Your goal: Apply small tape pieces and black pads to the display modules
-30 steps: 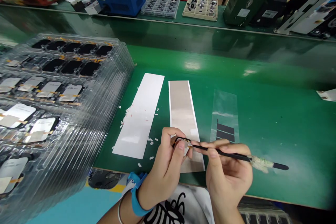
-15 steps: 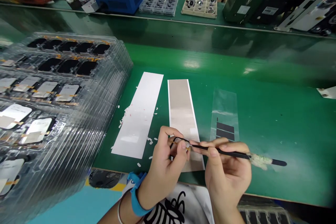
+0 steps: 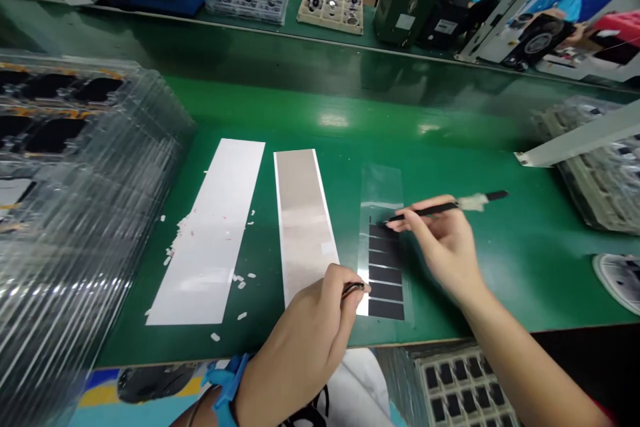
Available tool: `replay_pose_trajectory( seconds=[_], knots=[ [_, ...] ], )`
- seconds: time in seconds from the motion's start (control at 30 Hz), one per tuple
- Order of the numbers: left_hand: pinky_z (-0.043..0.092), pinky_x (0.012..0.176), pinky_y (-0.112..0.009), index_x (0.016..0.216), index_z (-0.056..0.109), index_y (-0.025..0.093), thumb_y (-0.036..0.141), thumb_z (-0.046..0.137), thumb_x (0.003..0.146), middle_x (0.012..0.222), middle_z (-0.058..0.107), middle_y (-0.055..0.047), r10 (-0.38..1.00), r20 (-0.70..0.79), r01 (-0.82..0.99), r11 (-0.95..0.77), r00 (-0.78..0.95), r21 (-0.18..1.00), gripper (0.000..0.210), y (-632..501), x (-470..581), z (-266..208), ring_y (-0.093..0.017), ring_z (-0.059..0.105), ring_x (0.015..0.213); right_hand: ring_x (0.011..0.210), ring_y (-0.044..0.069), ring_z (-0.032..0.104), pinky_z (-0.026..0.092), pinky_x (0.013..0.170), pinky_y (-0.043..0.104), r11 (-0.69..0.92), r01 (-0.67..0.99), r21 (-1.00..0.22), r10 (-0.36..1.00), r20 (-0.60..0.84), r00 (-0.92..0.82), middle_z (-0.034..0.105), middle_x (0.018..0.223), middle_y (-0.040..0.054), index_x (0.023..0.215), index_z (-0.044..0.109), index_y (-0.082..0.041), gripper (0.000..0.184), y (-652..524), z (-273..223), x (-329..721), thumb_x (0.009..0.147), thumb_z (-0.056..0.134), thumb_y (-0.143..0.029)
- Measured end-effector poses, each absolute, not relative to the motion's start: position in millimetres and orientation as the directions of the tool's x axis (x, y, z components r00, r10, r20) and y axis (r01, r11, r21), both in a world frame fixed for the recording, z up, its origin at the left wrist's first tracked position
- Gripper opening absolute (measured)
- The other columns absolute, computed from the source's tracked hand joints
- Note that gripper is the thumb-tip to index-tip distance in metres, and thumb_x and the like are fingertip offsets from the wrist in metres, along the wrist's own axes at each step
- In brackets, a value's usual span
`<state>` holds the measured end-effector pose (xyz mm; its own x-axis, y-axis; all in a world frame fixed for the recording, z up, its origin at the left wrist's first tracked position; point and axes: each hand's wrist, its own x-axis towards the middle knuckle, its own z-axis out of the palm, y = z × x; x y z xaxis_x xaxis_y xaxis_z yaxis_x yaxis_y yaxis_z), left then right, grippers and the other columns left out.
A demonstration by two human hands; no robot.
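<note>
My left hand (image 3: pixel 320 320) is closed over the front edge of the tan strip, pinching a small dark-edged part (image 3: pixel 354 288), seen edge-on and mostly hidden by the fingers. My right hand (image 3: pixel 447 247) grips a slim black pointed tool (image 3: pixel 435 209) with pale tape wrapped near its back end; I cannot tell if it is tweezers or a knife. Its tip is at the upper black rectangles on a clear film sheet (image 3: pixel 383 180). Several black rectangular stickers (image 3: pixel 386 292) lie in a column on that film.
Left of the tan strip (image 3: pixel 303 213) lies a white strip (image 3: pixel 220 213) with paper scraps around it. Stacked clear trays (image 3: pixel 145 147) rise at the left. A white bracket (image 3: pixel 575 143) juts in from the right, near more trays (image 3: pixel 595 193). A shelf (image 3: pixel 280 47) runs along the back.
My hands have parted. The right hand has carried the tool away from the small part to the film's black stickers. My left hand still holds the part, now turned edge-on. The view has shifted right.
</note>
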<state>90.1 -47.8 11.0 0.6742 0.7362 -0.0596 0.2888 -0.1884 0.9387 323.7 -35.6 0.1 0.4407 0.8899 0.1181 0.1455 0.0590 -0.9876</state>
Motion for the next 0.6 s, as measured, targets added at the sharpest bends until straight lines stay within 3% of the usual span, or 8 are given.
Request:
replay_pose_trajectory(
  seconds=[0.2, 0.6],
  knots=[
    [0.056, 0.077, -0.040, 0.108, 0.052, 0.022, 0.031, 0.036, 0.106, 0.105, 0.071, -0.008, 0.691, -0.034, 0.336, -0.306, 0.722, 0.891, 0.019, -40.7, 107.2, 4.5, -0.026, 0.069, 0.095, 0.063, 0.019, 0.075, 0.064, 0.058, 0.027, 0.042, 0.095, -0.995, 0.900, 0.079, 0.429, 0.071, 0.073, -0.0008, 0.089, 0.054, -0.021, 0.042, -18.2, -16.2, 321.4, 0.076, 0.081, -0.050],
    [0.059, 0.080, -0.048, 0.121, 0.053, 0.020, 0.024, 0.034, 0.106, 0.107, 0.070, -0.011, 0.597, 0.011, 0.369, -0.511, 0.803, 0.776, 0.024, -41.0, 110.5, -1.2, -0.029, 0.069, 0.097, 0.065, 0.020, 0.075, 0.065, 0.059, 0.029, 0.007, 0.065, -0.998, 0.897, 0.035, 0.440, 0.073, 0.075, 0.0021, 0.086, 0.057, -0.021, 0.041, -19.1, -15.1, 322.0, 0.073, 0.084, -0.049]
  ],
)
